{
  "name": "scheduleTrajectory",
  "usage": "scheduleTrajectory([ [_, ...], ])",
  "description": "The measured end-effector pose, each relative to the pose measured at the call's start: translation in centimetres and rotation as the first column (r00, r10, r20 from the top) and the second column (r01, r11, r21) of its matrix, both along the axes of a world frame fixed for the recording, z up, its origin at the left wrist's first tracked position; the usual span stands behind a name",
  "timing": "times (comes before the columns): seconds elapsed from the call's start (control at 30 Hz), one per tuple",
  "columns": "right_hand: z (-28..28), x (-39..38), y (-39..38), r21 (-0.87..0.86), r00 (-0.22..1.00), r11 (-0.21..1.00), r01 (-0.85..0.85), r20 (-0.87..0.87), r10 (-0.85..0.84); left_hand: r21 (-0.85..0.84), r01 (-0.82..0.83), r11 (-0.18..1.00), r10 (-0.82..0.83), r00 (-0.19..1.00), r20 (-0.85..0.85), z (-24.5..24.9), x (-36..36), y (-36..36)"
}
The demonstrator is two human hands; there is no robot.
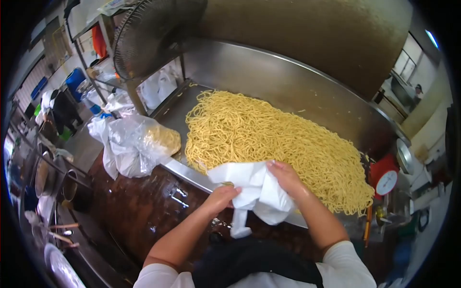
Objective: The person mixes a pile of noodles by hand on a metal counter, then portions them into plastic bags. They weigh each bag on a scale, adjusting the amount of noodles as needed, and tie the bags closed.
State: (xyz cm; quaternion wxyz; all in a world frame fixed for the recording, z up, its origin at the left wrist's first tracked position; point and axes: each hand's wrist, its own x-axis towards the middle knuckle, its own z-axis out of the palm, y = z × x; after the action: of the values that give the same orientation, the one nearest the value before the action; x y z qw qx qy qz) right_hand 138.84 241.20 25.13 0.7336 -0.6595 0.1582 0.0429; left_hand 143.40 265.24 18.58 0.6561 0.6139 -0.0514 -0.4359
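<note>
As I looked on, the left hand (222,198) had fingers clamped on the left side of a white bag (259,188), centre frame; the right hand (287,179) pinched its upper right edge. Noodles (269,129) lay heaped in a metal tray (269,77) beyond, centre to right. Filled plastic bag (139,144) sat left of centre, red scale (384,175) far right, fan (144,38) upper left.

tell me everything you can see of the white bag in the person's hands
The white bag looks like thin, soft plastic, opaque and creased. The left hand grips its left side and the right hand its upper right. It hangs loosely over the metal table's front edge, before the noodles. A narrow strip, perhaps a handle, dangles below. Whether it holds anything cannot be told.
</note>
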Motion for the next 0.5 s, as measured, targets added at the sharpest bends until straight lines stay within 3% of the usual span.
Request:
scheduleTrajectory([
  [0.07, 1.7, 1.4, -0.4, -0.028, 0.996, 0.996, 0.088, 0.002, -0.088, 0.244, 0.161, 0.956, -0.239, 0.912, 0.334, 0.5, 2.2, -0.5],
  [0.1, 2.2, 1.8, -0.6, -0.031, 0.994, 0.993, 0.112, 0.001, -0.112, 0.241, 0.184, 0.953, -0.259, 0.906, 0.334, 0.8, 2.8, -0.7],
  [0.17, 2.9, 2.5, -1.3, -0.120, 0.997, 0.990, 0.077, 0.003, -0.077, 0.246, 0.128, 0.961, -0.267, 0.667, 0.696, 1.1, 3.5, -1.0],
  [0.23, 3.1, 3.4, -1.7, -0.128, 0.999, 0.990, 0.053, 0.008, -0.053, 0.139, 0.135, 0.981, -0.194, 0.673, 0.713, -1.5, 4.3, -2.3],
  [0.27, 3.2, 3.8, -2.0, -0.121, 0.999, 0.992, 0.028, 0.024, -0.025, -0.169, 0.262, 0.950, -0.160, 0.875, 0.458, 0.3, 4.0, -2.6],
  [0.3, 3.2, 4.3, -2.6, -0.113, 0.999, 0.993, 0.031, 0.032, -0.028, -0.476, 0.264, 0.839, -0.217, 0.964, 0.153, 1.5, 4.0, -3.1],
  [0.33, 3.0, 4.8, -3.3, -0.171, 0.999, 0.985, 0.011, 0.047, -0.003, -0.596, 0.136, 0.792, -0.177, 0.984, -0.010, 1.2, 3.4, -4.1],
  [0.37, 2.8, 5.0, -3.8, -0.227, 0.998, 0.974, -0.008, 0.056, 0.022, -0.585, 0.145, 0.798, -0.182, 0.983, -0.005, 1.0, 3.1, -4.8],
  [0.47, 2.5, 5.6, -4.8, -0.191, 1.000, 0.982, -0.004, 0.012, 0.007, -0.387, -0.037, 0.921, -0.107, 0.932, -0.345, 1.6, 1.7, -6.3],
  [0.5, 2.5, 5.9, -5.2, -0.189, 1.000, 0.982, -0.015, 0.017, 0.019, -0.386, -0.046, 0.921, -0.096, 0.935, -0.341, 1.0, 1.7, -6.5],
])
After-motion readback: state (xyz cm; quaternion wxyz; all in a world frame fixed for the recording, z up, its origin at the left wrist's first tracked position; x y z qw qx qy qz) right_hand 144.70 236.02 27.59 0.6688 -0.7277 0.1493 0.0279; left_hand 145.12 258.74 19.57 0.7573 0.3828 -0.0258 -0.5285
